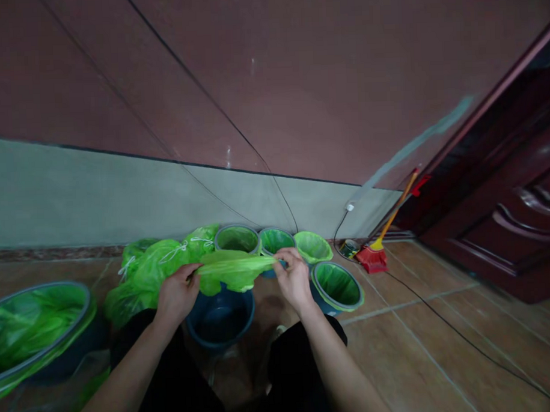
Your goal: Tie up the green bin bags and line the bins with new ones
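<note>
A green plastic bin bag (234, 271) is stretched between my two hands above an unlined blue bin (220, 319) on the floor in front of me. My left hand (176, 295) pinches the bag's left end, fingers closed. My right hand (293, 278) grips the bag's right end, fingers also closed. My knees in dark trousers flank the blue bin.
Several bins lined with green bags (336, 285) stand along the wall behind. A heap of tied green bags (155, 264) lies at the left, and a large lined bin (36, 328) sits at the far left. A red broom (373, 256), cables and a dark wooden door (505, 210) are at the right.
</note>
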The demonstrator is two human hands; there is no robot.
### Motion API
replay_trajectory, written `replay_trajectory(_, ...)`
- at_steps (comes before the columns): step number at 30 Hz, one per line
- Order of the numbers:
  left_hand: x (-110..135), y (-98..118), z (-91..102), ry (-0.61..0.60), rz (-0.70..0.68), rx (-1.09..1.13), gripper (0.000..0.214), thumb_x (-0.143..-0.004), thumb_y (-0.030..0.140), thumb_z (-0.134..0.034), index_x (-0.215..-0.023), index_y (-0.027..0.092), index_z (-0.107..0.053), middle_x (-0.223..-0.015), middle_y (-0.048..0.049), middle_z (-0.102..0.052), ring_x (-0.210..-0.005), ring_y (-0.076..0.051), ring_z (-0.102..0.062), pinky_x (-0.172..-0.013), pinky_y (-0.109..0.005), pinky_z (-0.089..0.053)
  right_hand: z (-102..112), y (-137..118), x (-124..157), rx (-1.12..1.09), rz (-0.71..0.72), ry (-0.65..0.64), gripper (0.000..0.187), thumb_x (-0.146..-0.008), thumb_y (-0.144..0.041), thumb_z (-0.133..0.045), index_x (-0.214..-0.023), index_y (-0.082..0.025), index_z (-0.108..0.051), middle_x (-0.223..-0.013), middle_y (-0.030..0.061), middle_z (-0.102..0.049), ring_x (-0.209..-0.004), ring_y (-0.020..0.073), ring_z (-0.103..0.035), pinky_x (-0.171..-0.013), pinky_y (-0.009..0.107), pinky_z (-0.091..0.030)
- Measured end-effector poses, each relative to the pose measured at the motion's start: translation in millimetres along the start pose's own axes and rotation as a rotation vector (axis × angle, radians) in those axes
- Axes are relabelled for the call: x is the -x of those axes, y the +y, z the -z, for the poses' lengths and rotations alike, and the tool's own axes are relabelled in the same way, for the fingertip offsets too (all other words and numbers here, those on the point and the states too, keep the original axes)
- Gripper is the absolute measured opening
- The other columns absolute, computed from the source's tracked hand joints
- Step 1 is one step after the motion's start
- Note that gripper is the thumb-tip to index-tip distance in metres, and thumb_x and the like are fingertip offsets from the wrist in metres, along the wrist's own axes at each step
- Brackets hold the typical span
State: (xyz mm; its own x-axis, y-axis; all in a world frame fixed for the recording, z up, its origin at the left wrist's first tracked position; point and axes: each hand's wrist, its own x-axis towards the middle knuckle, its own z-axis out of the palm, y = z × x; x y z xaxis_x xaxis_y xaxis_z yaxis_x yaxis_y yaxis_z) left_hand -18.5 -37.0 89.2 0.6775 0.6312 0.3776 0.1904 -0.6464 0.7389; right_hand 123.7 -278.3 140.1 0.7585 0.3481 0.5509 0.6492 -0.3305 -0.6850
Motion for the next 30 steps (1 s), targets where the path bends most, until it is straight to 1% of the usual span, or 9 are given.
replay_trajectory(6, 8.9, 8.8, 8.2, 0.107, 0.098, 0.338, 0.023, -0.069, 0.035, -0.063, -0.083, 0.024, -0.077, -0.104, -0.0064, -0.079, -0.104, -0.028, -0.069, -0.102, -0.040, -0.050, 4.7, 2.2, 13.2, -0.471, -0.119, 0.009, 0.019, -0.084, -0.038, -0.067, -0.078, -0.020, -0.067, -0.103, 0.0081, -0.072, -0.100, 0.0228, -0.068, -0.093, 0.037, -0.051)
replay_trajectory(11, 18.1, 4.3, 14.8, 0.261, 0.446, 0.872, 0.027, -0.058, 0.027, -0.074, -0.084, 0.020, -0.074, -0.094, -0.0034, -0.074, -0.088, -0.021, -0.066, -0.075, -0.031, -0.054, -6.6, -10.4, 63.9, -0.407, -0.041, -0.088, 0.007, -0.082, -0.027, -0.071, -0.079, -0.021, -0.068, -0.107, 0.0081, -0.071, -0.103, 0.0222, -0.068, -0.094, 0.036, -0.050)
replay_trajectory(14, 23.0, -2.4, 18.0, 0.237, 0.665, 1.083, 0.028, -0.057, 0.019, -0.073, -0.085, 0.019, -0.069, -0.081, -0.0004, -0.071, -0.072, -0.017, -0.063, -0.062, -0.027, -0.052, -19.5, -23.5, 101.1, -0.358, -0.029, -0.161, 0.007, -0.083, -0.021, -0.068, -0.078, -0.022, -0.064, -0.109, 0.0075, -0.071, -0.103, 0.0211, -0.068, -0.095, 0.036, -0.049)
replay_trajectory(17, 30.1, -10.1, 14.8, 0.200, 0.807, 1.163, 0.025, -0.061, 0.014, -0.070, -0.085, 0.021, -0.065, -0.072, 0.0015, -0.068, -0.065, -0.016, -0.062, -0.059, -0.027, -0.052, -33.9, -36.1, 127.3, -0.342, -0.017, -0.200, 0.010, -0.082, -0.016, -0.065, -0.077, -0.023, -0.059, -0.110, 0.0066, -0.071, -0.104, 0.0210, -0.067, -0.095, 0.035, -0.047)
replay_trajectory(20, 40.9, -16.0, 7.2, 0.169, 0.864, 1.130, 0.026, -0.064, 0.016, -0.071, -0.088, 0.023, -0.065, -0.082, 0.0004, -0.071, -0.078, -0.019, -0.068, -0.070, -0.035, -0.057, -44.7, -41.8, 134.1, -0.325, -0.062, -0.200, 0.010, -0.082, -0.018, -0.063, -0.078, -0.023, -0.056, -0.103, 0.0051, -0.071, -0.101, 0.0215, -0.066, -0.093, 0.035, -0.046)
replay_trajectory(23, 51.8, -14.1, 5.1, 0.173, 0.753, 0.925, 0.043, -0.060, 0.019, -0.073, -0.103, 0.026, -0.069, -0.118, -0.0054, -0.071, -0.112, -0.028, -0.066, -0.095, -0.049, -0.053, -47.2, -41.3, 120.0, -0.313, -0.145, -0.232, 0.004, -0.085, -0.024, -0.060, -0.083, -0.024, -0.057, -0.082, 0.0001, -0.065, -0.083, 0.0191, -0.062, -0.079, 0.032, -0.044)
replay_trajectory(25, 56.1, -5.7, 10.2, 0.119, 0.500, 0.763, 0.059, -0.059, 0.018, -0.073, -0.118, 0.028, -0.068, -0.143, -0.0070, -0.061, -0.134, -0.032, -0.054, -0.111, -0.052, -0.042, -44.4, -41.1, 102.2, -0.369, -0.168, -0.294, 0.006, -0.085, -0.029, -0.061, -0.085, -0.023, -0.057, -0.071, -0.0034, -0.056, -0.069, 0.0159, -0.054, -0.068, 0.028, -0.040)
replay_trajectory(28, 57.2, 15.8, 23.3, -0.129, 0.043, 0.556, 0.074, -0.061, 0.017, -0.072, -0.134, 0.028, -0.065, -0.157, -0.0063, -0.050, -0.149, -0.031, -0.037, -0.124, -0.049, -0.026, -38.1, -44.4, 71.7, -0.550, -0.183, -0.458, 0.014, -0.085, -0.037, -0.062, -0.086, -0.023, -0.058, -0.065, -0.0061, -0.047, -0.057, 0.0121, -0.042, -0.057, 0.025, -0.033)
replay_trajectory(30, 56.6, 31.1, 29.9, -0.279, -0.134, 0.444, 0.069, -0.066, 0.020, -0.072, -0.135, 0.027, -0.065, -0.152, -0.0071, -0.055, -0.147, -0.030, -0.042, -0.124, -0.047, -0.028, -34.9, -47.6, 53.4, -0.667, -0.199, -0.586, 0.021, -0.086, -0.043, -0.063, -0.085, -0.022, -0.059, -0.064, -0.0060, -0.048, -0.055, 0.0108, -0.039, -0.055, 0.025, -0.031)
